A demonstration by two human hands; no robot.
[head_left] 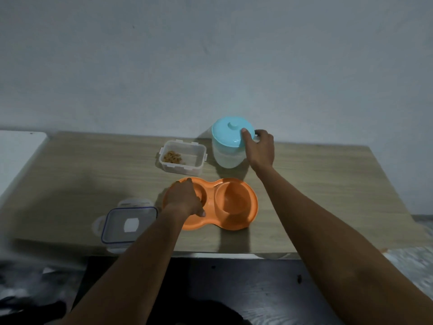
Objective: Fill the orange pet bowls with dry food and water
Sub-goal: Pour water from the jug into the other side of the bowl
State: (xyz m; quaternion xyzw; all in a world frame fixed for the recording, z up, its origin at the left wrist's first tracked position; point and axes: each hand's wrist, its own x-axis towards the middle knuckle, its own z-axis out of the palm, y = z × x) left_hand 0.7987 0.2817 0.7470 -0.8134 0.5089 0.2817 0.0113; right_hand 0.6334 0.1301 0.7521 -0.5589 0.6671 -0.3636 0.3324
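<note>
An orange double pet bowl (251, 205) lies on the wooden table near the front edge. My left hand (185, 199) rests over its left bowl, fingers curled down into it, hiding what is inside. The right bowl (234, 199) looks empty. Behind it stands a clear jug with a blue lid (228, 133). My right hand (260, 148) grips the jug's handle side, thumb on the lid. A clear plastic box (185, 165) with a few brown food pieces (172, 157) sits left of the jug, lid off.
The box's clear lid (128, 225) with a blue seal lies at the front left of the table (328, 195). A white surface (18, 151) adjoins the table on the left. A pale wall rises close behind the jug.
</note>
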